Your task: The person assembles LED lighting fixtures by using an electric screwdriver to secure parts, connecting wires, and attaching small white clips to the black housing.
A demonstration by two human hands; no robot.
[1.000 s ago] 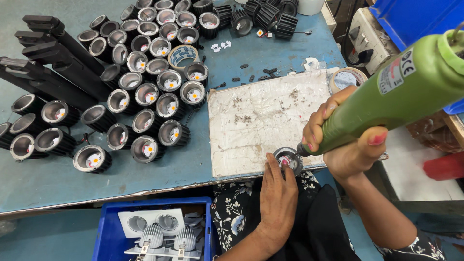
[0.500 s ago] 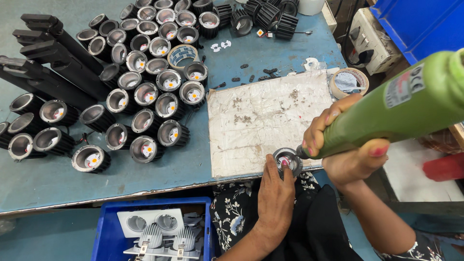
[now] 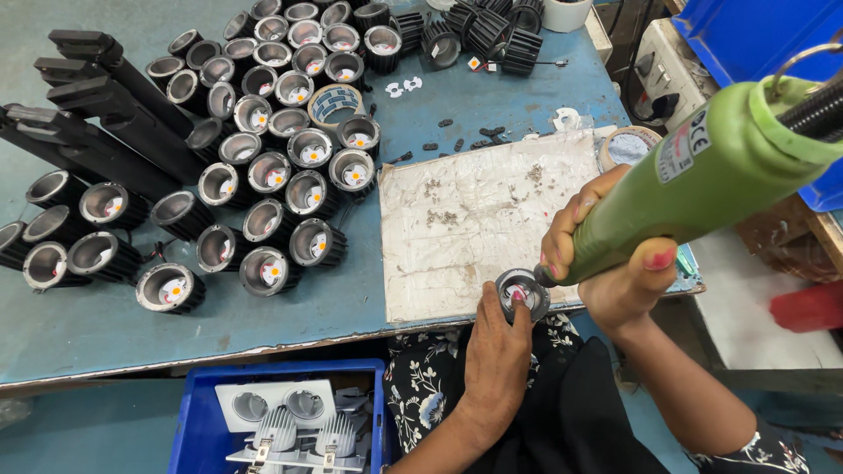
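A small round lamp housing [image 3: 522,294] is held at the near edge of the blue table [image 3: 105,325] by the left hand [image 3: 497,344], whose fingers are curled around its rim. A green power screwdriver [image 3: 702,180] is gripped by the right hand [image 3: 606,254], fingers closed about the barrel, and its tip is set into the housing from 2 o'clock. A worn white mat [image 3: 474,219] lies just at 11 o'clock of the housing. Many dark lamp housings [image 3: 290,193] are massed at 10 o'clock, well apart. A blue bin [image 3: 198,430] with white fittings is seen at 8 o'clock, below the table edge.
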